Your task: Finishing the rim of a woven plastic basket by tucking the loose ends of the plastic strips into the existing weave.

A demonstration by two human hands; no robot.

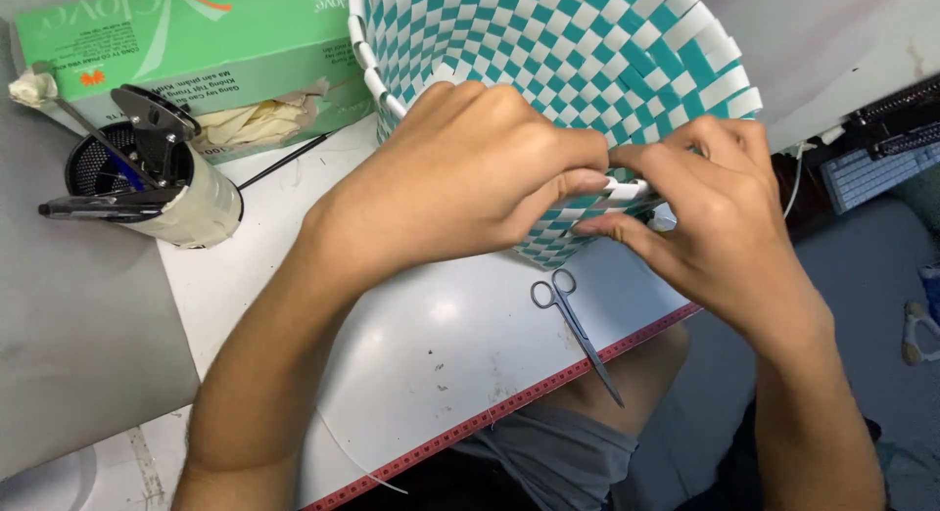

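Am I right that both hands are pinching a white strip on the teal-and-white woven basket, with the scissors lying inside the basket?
Not quite. In the head view the scissors lie on the white table below the woven basket, not inside it. The rest holds: the left hand and right hand both pinch the white strip.

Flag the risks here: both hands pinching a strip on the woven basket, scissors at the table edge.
1. The scissors overhang the table edge above the person's lap; a nudge could drop them.
2. The left hand and right hand pinch one white strip; it might kink or slip.
3. The basket lies tilted and could roll.
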